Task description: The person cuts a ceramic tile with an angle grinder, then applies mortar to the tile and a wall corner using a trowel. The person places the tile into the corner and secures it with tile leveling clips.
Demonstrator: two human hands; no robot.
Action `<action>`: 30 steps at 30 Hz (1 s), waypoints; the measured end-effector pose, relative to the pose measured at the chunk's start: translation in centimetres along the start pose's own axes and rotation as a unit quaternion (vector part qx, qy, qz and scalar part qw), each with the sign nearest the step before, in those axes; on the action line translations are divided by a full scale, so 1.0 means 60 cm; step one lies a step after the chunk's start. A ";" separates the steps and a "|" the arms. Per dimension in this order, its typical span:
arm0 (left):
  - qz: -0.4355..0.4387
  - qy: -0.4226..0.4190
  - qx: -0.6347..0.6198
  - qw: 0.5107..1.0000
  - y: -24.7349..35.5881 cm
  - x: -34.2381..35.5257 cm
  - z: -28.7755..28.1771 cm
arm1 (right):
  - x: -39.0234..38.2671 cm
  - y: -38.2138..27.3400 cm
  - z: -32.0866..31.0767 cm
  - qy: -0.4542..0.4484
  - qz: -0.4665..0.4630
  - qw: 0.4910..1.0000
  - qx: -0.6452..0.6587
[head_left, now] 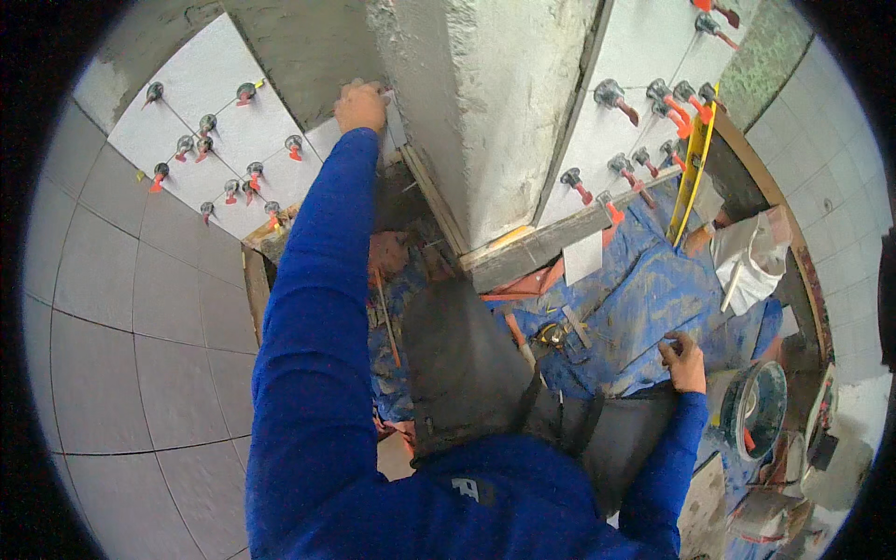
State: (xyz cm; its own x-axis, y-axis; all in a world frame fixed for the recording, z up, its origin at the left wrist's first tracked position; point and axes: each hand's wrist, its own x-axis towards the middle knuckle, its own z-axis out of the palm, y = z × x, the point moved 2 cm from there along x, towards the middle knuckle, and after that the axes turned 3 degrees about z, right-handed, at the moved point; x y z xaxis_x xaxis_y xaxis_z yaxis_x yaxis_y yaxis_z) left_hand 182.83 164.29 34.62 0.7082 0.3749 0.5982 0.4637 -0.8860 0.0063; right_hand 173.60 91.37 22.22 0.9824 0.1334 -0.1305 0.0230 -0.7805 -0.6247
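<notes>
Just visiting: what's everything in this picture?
Column: one, pale grey, top centre
Pale tiles: several, whitish, flanking the column
Tile clips: many, dark with red, on pale tiles
Large tiles: many, grey, far left
Spirit level: one, yellow, right of column
Tarp: at least one, blue, right of centre
Loose tile: one, white, below the column
Sack: one, white, right
Bucket: one, dark, lower right
Trousers: one pair, dark, lower centre
Sleeves: two, blue, on both arms
Left hand: one, bare, beside the column
Right hand: one, bare, left of the bucket
</notes>
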 end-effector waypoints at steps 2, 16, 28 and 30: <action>0.006 -0.004 0.003 1.000 -0.001 0.001 0.002 | -0.002 -0.001 0.000 0.019 -0.030 0.999 0.010; 0.035 -0.010 0.051 0.998 -0.030 0.018 0.036 | -0.040 -0.007 -0.012 0.036 -0.005 0.999 -0.025; 0.011 -0.043 0.034 0.998 -0.036 0.027 0.034 | -0.055 -0.027 -0.015 0.040 -0.004 0.999 0.000; 0.050 -0.020 0.047 0.997 -0.044 0.027 0.041 | -0.056 -0.028 -0.017 0.047 -0.002 0.999 -0.024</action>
State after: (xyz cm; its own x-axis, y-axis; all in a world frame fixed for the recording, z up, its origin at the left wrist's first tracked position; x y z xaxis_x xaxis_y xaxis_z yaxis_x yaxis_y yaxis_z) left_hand 184.03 167.91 33.62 0.7732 0.2972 0.5602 0.4354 -0.8911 -0.1280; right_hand 170.46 91.60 24.51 0.9953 0.0796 -0.0544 0.0326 -0.8086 -0.5874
